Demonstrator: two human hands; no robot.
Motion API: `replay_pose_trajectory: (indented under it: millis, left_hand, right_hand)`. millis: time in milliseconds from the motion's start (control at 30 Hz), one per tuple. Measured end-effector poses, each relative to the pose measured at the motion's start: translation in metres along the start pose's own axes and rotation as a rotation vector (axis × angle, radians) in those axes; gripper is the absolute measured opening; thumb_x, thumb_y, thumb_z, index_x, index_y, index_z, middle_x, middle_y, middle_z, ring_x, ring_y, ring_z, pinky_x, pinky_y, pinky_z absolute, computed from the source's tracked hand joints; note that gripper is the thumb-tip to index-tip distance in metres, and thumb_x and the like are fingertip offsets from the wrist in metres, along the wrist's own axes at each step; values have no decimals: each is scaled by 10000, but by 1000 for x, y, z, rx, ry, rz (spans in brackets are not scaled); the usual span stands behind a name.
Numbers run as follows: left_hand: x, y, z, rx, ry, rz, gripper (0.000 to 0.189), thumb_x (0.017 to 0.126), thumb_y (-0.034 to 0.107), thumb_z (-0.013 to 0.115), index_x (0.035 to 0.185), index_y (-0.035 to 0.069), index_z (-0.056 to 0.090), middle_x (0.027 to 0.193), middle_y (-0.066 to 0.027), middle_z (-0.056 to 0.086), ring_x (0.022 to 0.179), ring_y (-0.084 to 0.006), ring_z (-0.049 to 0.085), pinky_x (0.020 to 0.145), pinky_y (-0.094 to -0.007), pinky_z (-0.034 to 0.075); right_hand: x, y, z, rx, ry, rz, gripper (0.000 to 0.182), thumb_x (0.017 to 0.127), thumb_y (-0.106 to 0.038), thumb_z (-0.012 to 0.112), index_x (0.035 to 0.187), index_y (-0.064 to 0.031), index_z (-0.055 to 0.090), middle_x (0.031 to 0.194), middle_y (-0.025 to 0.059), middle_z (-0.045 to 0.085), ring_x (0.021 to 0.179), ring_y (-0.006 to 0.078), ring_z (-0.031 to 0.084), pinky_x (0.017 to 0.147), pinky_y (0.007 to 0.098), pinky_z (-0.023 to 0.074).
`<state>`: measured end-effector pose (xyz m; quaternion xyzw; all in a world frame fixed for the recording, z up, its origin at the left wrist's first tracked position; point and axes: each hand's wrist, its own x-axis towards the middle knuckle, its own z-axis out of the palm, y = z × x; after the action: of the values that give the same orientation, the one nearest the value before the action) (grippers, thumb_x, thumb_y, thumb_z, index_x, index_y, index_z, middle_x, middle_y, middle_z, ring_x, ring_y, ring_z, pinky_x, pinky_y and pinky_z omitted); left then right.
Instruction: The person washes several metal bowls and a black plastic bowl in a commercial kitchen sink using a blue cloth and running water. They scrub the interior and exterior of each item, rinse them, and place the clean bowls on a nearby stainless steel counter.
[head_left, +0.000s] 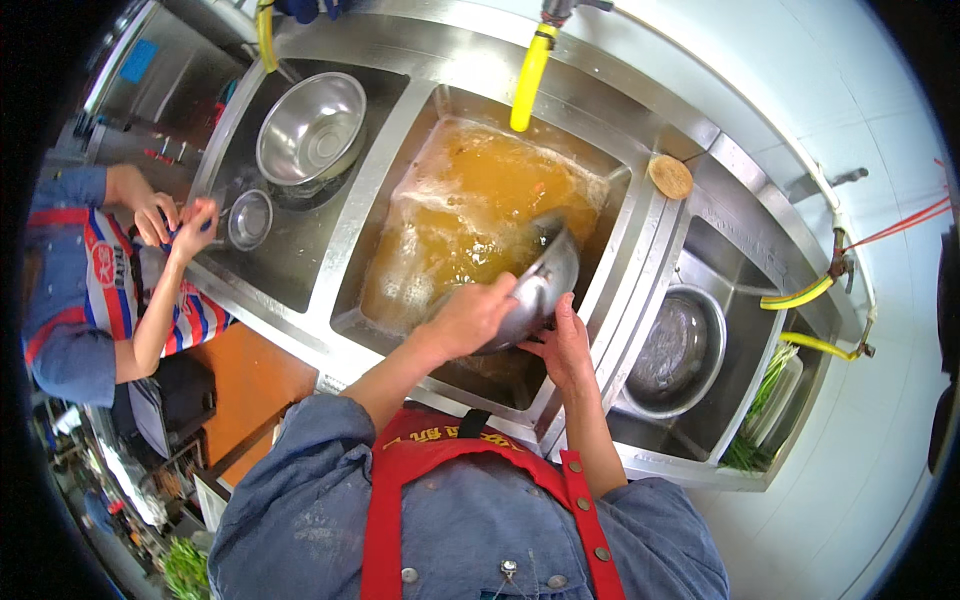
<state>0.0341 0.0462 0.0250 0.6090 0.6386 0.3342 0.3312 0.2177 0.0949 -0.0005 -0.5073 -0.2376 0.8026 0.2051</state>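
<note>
A round metal bowl (541, 296) is tilted steeply on its side over the middle sink basin (349, 217), which holds brownish-yellow, foamy water (480, 180). My left hand (476, 315) is closed on the bowl's near left side. My right hand (564, 341) supports its underside from the right, thumb up along the metal. The bowl's inside is mostly hidden. Above the far part of the basin hangs a yellow hose (531, 79) on a tap.
Left basin: a large steel bowl (311, 131) and a small one (250, 220). A co-worker's hands (176, 225) are beside them. Right basin: a steel bowl of water (675, 352). A round brown pad (670, 177) lies on the ledge; green vegetables (761, 405) are at far right.
</note>
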Motion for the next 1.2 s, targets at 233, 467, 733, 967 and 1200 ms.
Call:
replay_pose_trajectory:
  millis: [233, 467, 733, 967, 1200]
  left_hand:
    - [-22, -4, 51, 337, -208, 156, 202, 780, 73, 566, 941, 13, 461, 711, -225, 624, 644, -408, 633, 524, -481, 493]
    - [-23, -32, 73, 104, -285, -146, 166, 886, 119, 530, 959, -26, 495, 761, -261, 620, 753, -478, 606, 643, -542, 460]
    - [-19, -7, 12, -782, 150, -203, 125, 903, 46, 548, 1006, -19, 576, 869, -44, 593, 826, -108, 524, 756, -295, 461]
    - [-54, 45, -5, -1064, 138, -104, 223, 926, 28, 549, 1143, -19, 561, 1024, -7, 589, 973, -77, 508, 856, -248, 439]
    - [-73, 97, 18, -592, 52, 238, 148, 877, 59, 574, 994, 9, 499, 748, -236, 590, 727, -442, 607, 572, -466, 450]
  right_hand:
    - [32, 80, -36, 277, -4, 136, 629, 902, -612, 495, 1238, -80, 511, 1100, 121, 625, 1011, 301, 616, 786, 503, 528]
    - [83, 112, -42, 410, -112, 44, 552, 955, -563, 414, 1321, -154, 469, 1237, 45, 565, 1123, 241, 542, 950, 418, 463]
    - [-3, -28, 31, -432, 9, -218, 885, 883, -246, 662, 1524, -82, 74, 1317, 117, 461, 1060, 214, 540, 735, 365, 523]
    - [-95, -59, 42, -633, -12, -444, 911, 875, -230, 684, 1509, 6, 74, 1486, 203, 295, 1084, 226, 550, 805, 337, 516]
    - [-159, -73, 24, -599, 15, -347, 859, 861, -314, 690, 1448, 16, 156, 1368, 155, 397, 1146, 247, 538, 893, 369, 521]
